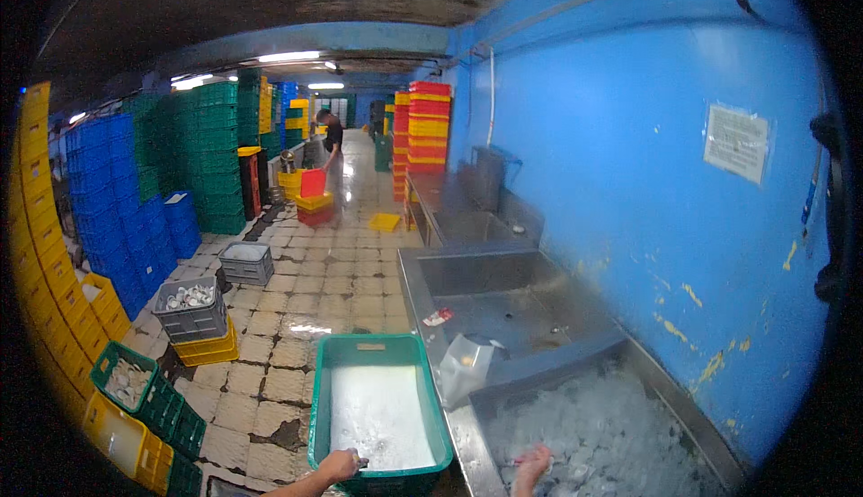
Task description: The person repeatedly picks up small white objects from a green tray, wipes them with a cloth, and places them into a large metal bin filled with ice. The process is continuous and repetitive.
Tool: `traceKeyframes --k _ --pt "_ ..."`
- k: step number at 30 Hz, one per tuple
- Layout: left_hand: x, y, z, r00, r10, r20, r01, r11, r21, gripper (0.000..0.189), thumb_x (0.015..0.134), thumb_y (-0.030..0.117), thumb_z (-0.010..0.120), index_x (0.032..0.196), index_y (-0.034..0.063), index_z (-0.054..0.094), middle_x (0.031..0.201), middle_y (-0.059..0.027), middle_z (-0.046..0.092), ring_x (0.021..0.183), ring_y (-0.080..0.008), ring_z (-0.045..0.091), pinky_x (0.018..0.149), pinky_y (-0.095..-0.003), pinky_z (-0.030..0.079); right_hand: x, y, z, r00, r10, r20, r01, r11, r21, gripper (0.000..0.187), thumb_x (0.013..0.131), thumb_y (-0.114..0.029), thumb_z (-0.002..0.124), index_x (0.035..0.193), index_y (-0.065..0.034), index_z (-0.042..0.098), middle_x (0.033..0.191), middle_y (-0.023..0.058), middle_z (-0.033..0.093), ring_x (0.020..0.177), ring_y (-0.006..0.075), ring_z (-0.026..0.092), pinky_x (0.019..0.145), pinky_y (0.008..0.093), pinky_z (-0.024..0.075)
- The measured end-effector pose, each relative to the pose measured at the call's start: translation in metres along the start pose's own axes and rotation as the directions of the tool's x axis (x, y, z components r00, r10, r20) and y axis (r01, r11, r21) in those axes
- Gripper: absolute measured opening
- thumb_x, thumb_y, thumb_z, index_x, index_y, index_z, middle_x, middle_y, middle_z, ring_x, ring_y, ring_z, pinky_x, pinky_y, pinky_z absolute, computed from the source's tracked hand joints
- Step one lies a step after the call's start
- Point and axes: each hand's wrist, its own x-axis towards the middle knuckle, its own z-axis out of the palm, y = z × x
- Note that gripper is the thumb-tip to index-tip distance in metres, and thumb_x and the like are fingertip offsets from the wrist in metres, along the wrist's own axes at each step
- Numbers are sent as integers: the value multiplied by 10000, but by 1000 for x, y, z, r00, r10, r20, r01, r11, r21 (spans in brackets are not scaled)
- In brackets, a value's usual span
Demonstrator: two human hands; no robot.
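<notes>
My left hand is at the near end of a green plastic crate, over its rim. White suds fill much of the crate. A small dark thing shows at the fingertips, too small to name, and the grip is unclear. My right hand is low over the near stainless steel sink basin, its fingers blurred. Something reddish shows beside these fingers; whether it is held I cannot tell. Cloudy water and many pale, dish-like pieces lie in that basin.
A silvery bag or container and a red-white packet rest by the far basin. Grey crates and a green crate of dishes stand left on the tiled floor. A person bends over crates farther off.
</notes>
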Motion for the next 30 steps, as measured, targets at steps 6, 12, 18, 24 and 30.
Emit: traceKeyframes --k 6,12,18,24,30 --pt "2 -17 7 998 50 47 -48 998 -42 608 960 583 566 1036 -9 681 952 -308 702 951 -496 672 851 -545 522 -140 22 146 535 -114 837 757 504 -415 285 899 -199 688 1113 -12 704 936 169 745 819 262 726 781 367 580" --pt "10 -37 11 993 94 70 -85 990 -113 655 957 614 551 1077 -15 688 1002 -303 704 979 -490 670 858 -535 524 -233 18 197 186 393 900 921 249 -299 267 918 -220 627 1070 -20 719 1025 241 714 968 412 678 855 473 536" --pt "18 -46 13 993 116 21 -112 982 -151 656 951 622 560 1086 -5 694 1005 -295 707 969 -477 678 852 -523 531 -201 70 190 75 668 740 900 274 -339 347 909 -302 666 1082 -6 722 982 234 731 889 375 703 806 456 550" --pt "24 -51 12 990 141 19 -136 979 -154 644 959 610 561 1058 -12 695 971 -295 708 909 -482 682 812 -528 539 -170 108 177 112 716 689 914 198 -355 366 938 -314 615 1107 -12 733 986 215 746 866 348 703 816 458 543" --pt "15 -49 -1 974 212 84 -202 972 -117 618 956 587 582 1034 -15 699 981 -289 711 929 -471 687 831 -516 544 -162 108 184 223 862 456 903 -6 -430 568 914 -510 647 1221 -35 695 1221 206 700 1155 357 653 1009 427 497"
